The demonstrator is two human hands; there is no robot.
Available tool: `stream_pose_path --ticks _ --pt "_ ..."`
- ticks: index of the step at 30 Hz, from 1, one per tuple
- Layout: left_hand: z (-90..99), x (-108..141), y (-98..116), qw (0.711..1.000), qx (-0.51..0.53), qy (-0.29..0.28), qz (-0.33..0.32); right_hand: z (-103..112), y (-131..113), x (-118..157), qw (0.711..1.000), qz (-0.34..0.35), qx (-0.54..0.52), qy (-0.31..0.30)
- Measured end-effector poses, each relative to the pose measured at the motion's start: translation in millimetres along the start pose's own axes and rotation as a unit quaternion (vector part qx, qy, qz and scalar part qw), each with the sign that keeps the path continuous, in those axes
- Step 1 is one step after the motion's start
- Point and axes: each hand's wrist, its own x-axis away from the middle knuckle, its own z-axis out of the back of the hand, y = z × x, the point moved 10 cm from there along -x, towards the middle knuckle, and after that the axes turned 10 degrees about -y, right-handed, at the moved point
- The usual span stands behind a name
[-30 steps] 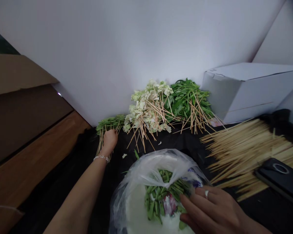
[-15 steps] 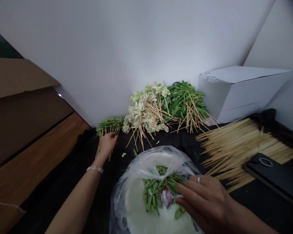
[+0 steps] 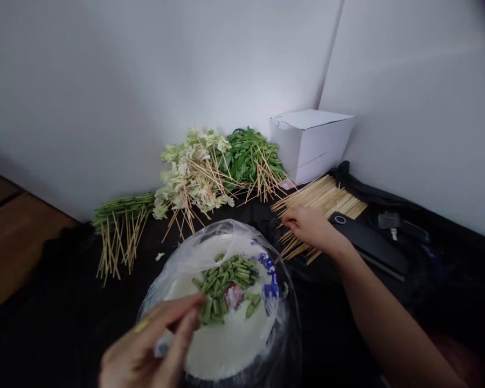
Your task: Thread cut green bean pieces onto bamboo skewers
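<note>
Tub, round, white-topped, clear plastic over it; on top, short-cut green bean pieces, just beyond my left fingertips. Right of tub and farther off, thin pale bamboo skewers, long axes slanting near-left to far-right, my right hand the nearer, fingers curled over them, grip hidden. My left hand, tub's front left: thumb and forefinger nearly meeting, blurred; whether holding anything, I cannot tell

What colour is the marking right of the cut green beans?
The marking is blue; the head view shows it best.
</note>
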Motion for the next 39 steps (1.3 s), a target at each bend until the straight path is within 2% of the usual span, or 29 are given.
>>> stream_pose_path --ticks 2,3,6,14,19,22,25,27,31,34,36,39 --pt "-28.3 4 27 0.993 0.019 -0.082 -0.080 -11 -2 -1 0.998 0.012 0.034 -0.049" --pt "-37.4 5 33 0.989 0.030 -0.105 -0.098 -13 -1 -1 0.998 0.010 0.043 -0.054" --pt "-51.7 4 37 0.984 0.044 -0.137 -0.101 -18 0 -2 0.996 -0.001 0.069 -0.060" --pt "-45.9 7 35 0.987 0.048 -0.130 -0.086 -26 -6 -5 0.993 0.005 0.106 -0.053" --pt "-38.5 2 17 0.993 0.016 -0.111 -0.033 -17 -15 -2 0.994 0.023 0.101 -0.026" --pt "-34.6 -4 1 0.994 -0.004 -0.109 -0.001 -2 -24 2 0.994 0.052 0.094 0.035" --pt "-34.8 -12 -9 0.992 -0.024 -0.122 0.018 19 -39 15 0.983 0.104 0.072 0.135" --pt "-41.8 -19 -9 0.988 -0.042 -0.149 0.018 32 -54 28 0.967 0.150 0.046 0.200" --pt "-78.9 -28 3 0.964 -0.058 -0.258 -0.014 53 -86 68 0.907 0.257 -0.023 0.334" --pt "-108.4 -32 16 0.944 -0.079 -0.313 -0.068 57 -100 87 0.864 0.327 -0.085 0.375" --pt "-124.0 -32 20 0.930 -0.123 -0.333 -0.098 56 -103 90 0.853 0.344 -0.105 0.379" --pt "-136.8 -27 18 0.910 -0.172 -0.359 -0.115 56 -97 87 0.855 0.316 -0.115 0.396"
